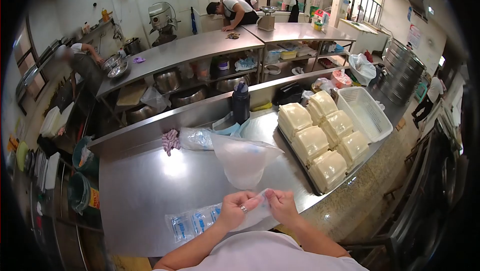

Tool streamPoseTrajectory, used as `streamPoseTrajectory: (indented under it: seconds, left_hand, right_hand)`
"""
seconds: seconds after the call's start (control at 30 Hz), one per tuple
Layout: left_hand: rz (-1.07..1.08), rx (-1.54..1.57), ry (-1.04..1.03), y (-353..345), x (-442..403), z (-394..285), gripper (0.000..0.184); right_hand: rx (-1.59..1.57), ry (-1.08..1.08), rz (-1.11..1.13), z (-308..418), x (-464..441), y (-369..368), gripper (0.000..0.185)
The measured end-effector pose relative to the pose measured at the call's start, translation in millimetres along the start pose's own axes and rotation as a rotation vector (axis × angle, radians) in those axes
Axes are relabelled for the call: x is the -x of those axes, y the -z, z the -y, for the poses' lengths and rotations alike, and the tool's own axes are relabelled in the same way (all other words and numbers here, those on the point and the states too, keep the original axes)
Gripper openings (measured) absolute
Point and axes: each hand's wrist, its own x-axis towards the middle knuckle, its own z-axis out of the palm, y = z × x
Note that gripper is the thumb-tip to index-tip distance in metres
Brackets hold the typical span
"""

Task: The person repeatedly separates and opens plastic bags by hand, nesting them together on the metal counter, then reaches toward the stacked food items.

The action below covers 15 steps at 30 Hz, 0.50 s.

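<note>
Both my hands pinch a clear plastic bag [255,216] close to my body, over the table's front edge. My left hand [237,212], with a ring on one finger, is closed on its left side; my right hand [281,206] grips it on the right. Under and left of my left hand lie flat clear packages with blue print [192,223]. Just beyond my hands a white translucent bag [242,163] stands on the steel table [135,191]. To the right, a dark tray [316,191] bears several stacks of pale square sheets [311,143].
A white basket [367,113] is behind the tray. A dark bottle [241,105] and a striped cloth [170,142] sit near the table's raised back edge. Beyond, one person [240,11] leans on another counter; a second person [82,61] is at far left by metal bowls.
</note>
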Motion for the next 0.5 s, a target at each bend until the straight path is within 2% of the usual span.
streamPoseTrajectory:
  seconds: [0.07,0.17,0.2,0.27,0.3,0.37,0.4,0.43,0.5]
  left_hand:
    - [0.005,0.292,0.109,6.0,2.9,6.0,0.018]
    - [0.166,0.671,0.244,10.4,3.5,-0.6,0.011]
    - [0.199,0.539,0.332,9.5,3.6,-11.8,0.01]
    - [0.252,0.272,0.501,9.9,2.2,-42.6,0.015]
    - [0.308,0.242,0.501,23.2,-0.9,-44.5,0.016]
    - [0.426,0.181,0.502,52.6,-10.9,-44.0,0.018]
    - [0.357,0.225,0.389,52.3,-19.9,-57.4,0.016]
    - [0.287,0.268,0.277,48.6,-33.5,-77.7,0.016]
    - [0.041,0.333,0.207,39.2,-65.2,-125.3,0.016]
  right_hand:
    - [-0.073,-0.007,-0.007,-13.3,-2.2,-2.9,0.045]
    - [-0.247,0.013,-0.102,-30.6,-16.5,-3.9,0.041]
    - [-0.315,0.027,-0.149,-33.3,-20.5,-0.6,0.04]
    - [-0.98,-0.213,0.134,-24.6,-30.7,35.5,0.033]
    - [-1.308,-0.342,0.283,-14.2,-36.6,52.2,0.029]
    - [-1.2,-0.26,0.436,21.9,-44.3,73.1,0.024]
    - [-1.146,-0.218,0.508,39.1,-51.3,81.0,0.022]
    - [-0.989,-0.189,0.421,54.3,-62.9,85.7,0.019]
    - [-0.674,-0.13,0.251,83.8,-87.2,85.7,0.014]
